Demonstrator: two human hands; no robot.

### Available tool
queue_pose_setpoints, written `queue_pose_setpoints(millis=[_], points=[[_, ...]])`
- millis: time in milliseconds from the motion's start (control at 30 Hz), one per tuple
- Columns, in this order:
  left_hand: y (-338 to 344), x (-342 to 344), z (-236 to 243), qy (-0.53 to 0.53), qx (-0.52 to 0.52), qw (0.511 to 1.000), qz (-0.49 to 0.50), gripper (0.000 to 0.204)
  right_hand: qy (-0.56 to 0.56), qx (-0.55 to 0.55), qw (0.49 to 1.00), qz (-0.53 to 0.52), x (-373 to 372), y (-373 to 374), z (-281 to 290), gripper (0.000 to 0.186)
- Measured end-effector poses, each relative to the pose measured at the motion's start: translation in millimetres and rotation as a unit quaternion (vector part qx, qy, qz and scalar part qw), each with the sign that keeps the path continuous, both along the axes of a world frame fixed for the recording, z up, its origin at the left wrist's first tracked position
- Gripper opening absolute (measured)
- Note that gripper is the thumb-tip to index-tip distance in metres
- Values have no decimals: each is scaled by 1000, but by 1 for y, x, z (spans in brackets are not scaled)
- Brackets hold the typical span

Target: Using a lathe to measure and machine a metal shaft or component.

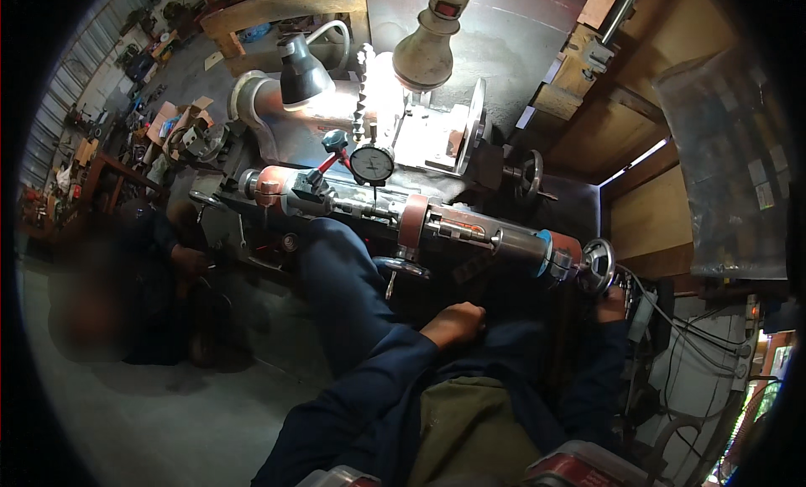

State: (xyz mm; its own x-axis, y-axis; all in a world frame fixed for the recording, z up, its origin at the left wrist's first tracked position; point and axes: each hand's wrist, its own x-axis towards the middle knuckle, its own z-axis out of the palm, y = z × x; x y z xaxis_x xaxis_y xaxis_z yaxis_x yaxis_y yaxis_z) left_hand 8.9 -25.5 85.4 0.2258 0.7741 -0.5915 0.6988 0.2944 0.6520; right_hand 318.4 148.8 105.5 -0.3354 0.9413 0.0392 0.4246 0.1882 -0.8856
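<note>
My left hand [456,323] rests on my lap, closed in a loose fist, its fingertips partly hidden. At the right end of the machine, my right hand [612,305] is closed at the lower rim of a chromed handwheel [597,267], seemingly round its handle, though dark parts hide the fingers. A long machine bed [520,244] lies across in front of me. Above it a round dial gauge [372,164] hangs on a red-armed holder [332,158], its stem pointing down at a metal shaft [363,206]. A second handwheel [403,269] with a crank handle sits before my knees.
A black lamp [304,74] lights the machine. Behind stands a spindle head [424,59]; another handwheel [531,176] is at its right. A person [159,277] crouches at left. Cables [676,327] hang at right, beside a plastic sheet [726,159]. Clutter [180,126] fills the far left.
</note>
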Motion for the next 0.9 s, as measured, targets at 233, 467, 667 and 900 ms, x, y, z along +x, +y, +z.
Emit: queue_pose_setpoints(millis=[233, 467, 667, 900], points=[[3, 1, -6, 11, 13, 1000, -6, 28, -30, 29, 998, 38, 6, -12, 60, 23], [2, 2, -11, 27, -10, 1000, 7, 27, -9, 7, 999, -37, -16, 9, 66, 12], [4, 3, -16, 16, -35, 999, -4, 28, -34, 183, 982, -36, -35, 12, 64, 10], [4, 8, -1, -10, 148, 982, 118, 29, -42, 201, 972, -114, -50, 1, 67, 12]])
